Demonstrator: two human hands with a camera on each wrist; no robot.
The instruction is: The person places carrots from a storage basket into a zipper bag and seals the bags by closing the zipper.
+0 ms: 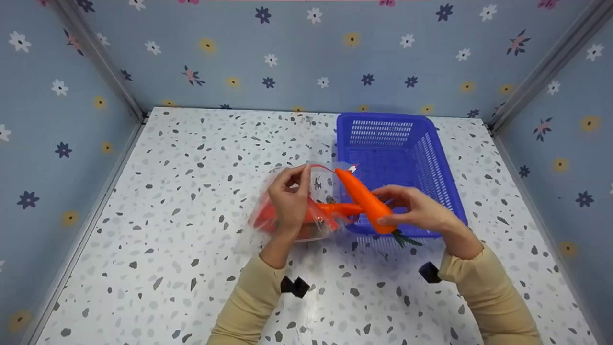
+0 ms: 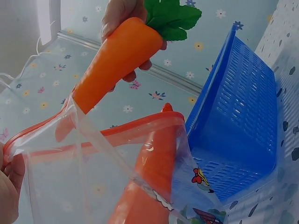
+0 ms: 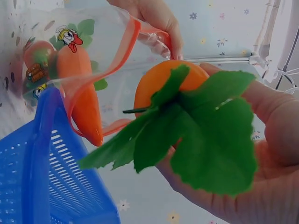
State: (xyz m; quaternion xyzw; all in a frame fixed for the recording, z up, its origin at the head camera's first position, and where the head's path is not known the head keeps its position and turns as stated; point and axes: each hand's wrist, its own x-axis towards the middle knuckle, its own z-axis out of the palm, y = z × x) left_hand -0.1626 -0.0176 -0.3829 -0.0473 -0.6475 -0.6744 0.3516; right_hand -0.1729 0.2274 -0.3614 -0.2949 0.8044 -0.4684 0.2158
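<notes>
My right hand (image 1: 415, 208) holds an orange carrot (image 1: 360, 194) by its thick end, with green leaves (image 3: 201, 130) trailing below the grip. The carrot points up and to the left, its tip at the mouth of a clear plastic bag (image 2: 53, 182) with a red rim. My left hand (image 1: 290, 199) pinches that rim between thumb and finger, and the mouth gapes. A second carrot (image 2: 156, 158) lies in the bag with its narrow end poking out of the mouth. Behind it in the bag, the right wrist view shows a rounded reddish thing (image 3: 39, 56).
A blue plastic basket (image 1: 448, 177) with slotted walls stands right of the bag, whose mouth overlaps the basket's left edge in the head view. Flower-patterned panels (image 1: 306, 57) close off the speckled white table (image 1: 191, 143) at the back and both sides.
</notes>
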